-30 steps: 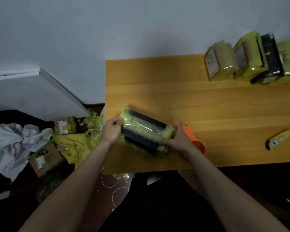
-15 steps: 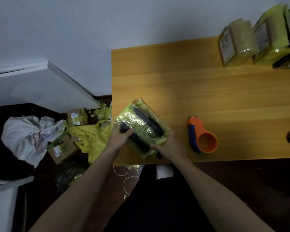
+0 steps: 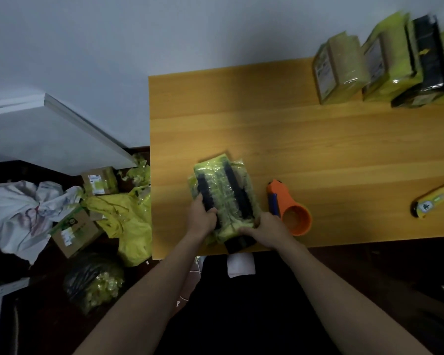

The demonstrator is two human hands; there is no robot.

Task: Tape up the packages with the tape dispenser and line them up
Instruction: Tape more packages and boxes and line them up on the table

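Note:
A package (image 3: 224,193) wrapped in yellow-green tape with black stripes lies near the front left of the wooden table (image 3: 305,149). My left hand (image 3: 202,218) grips its near left side. My right hand (image 3: 265,229) grips its near right end. The orange tape dispenser (image 3: 290,212) sits on the table just right of the package, untouched. A row of taped packages (image 3: 385,60) stands at the far right of the table.
A yellow and black utility knife (image 3: 433,200) lies at the right edge. On the floor to the left are cardboard boxes (image 3: 75,230), yellow tape scraps (image 3: 128,219), a black bag (image 3: 92,280) and white cloth (image 3: 18,213).
My right hand let go of the dispenser, which now lies on the table. Both hands turned the package from crosswise to lengthwise, pointing away from me.

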